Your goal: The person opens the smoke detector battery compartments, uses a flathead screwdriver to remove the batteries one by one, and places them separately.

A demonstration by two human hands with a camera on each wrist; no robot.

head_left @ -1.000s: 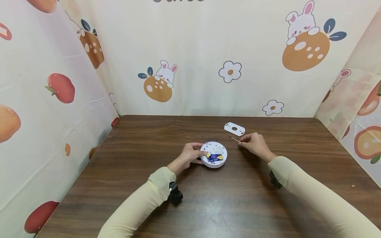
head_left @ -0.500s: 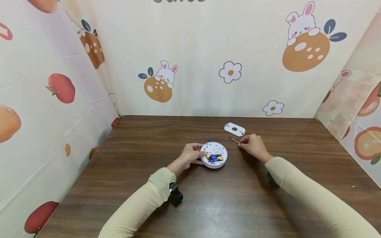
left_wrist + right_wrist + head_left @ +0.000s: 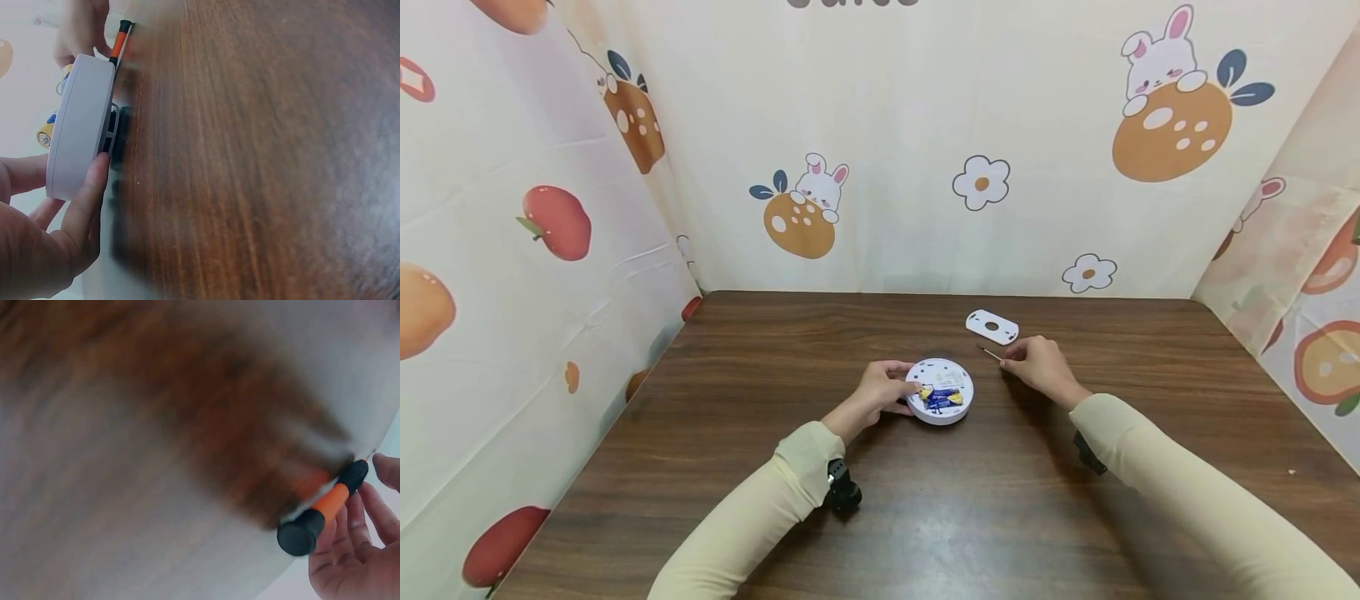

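My left hand point(image 3: 878, 387) grips the left edge of a round white device point(image 3: 937, 416), thumb on its face and fingers along its side and underside. Blue and yellow batteries point(image 3: 943, 398) show on its upward face; in the left wrist view a battery point(image 3: 45, 136) stands out past the rim. To the right of the device, my right hand point(image 3: 1039, 367) pinches a small screwdriver point(image 3: 331, 501) with an orange and black handle. Its thin shaft points up and left in the head view, where the handle is hidden by the hand.
Just beyond the screwdriver tip lies a white oblong plate point(image 3: 992, 327) with a round hole in its middle. The brown wooden table point(image 3: 775, 350) meets a printed curtain point(image 3: 895, 225) at the back and sides. One tiny pale speck point(image 3: 1291, 472) lies at the right.
My right wrist and forearm have shifted slightly left, while the screwdriver stays in the fingers. The left hand and the round device have stayed in place.
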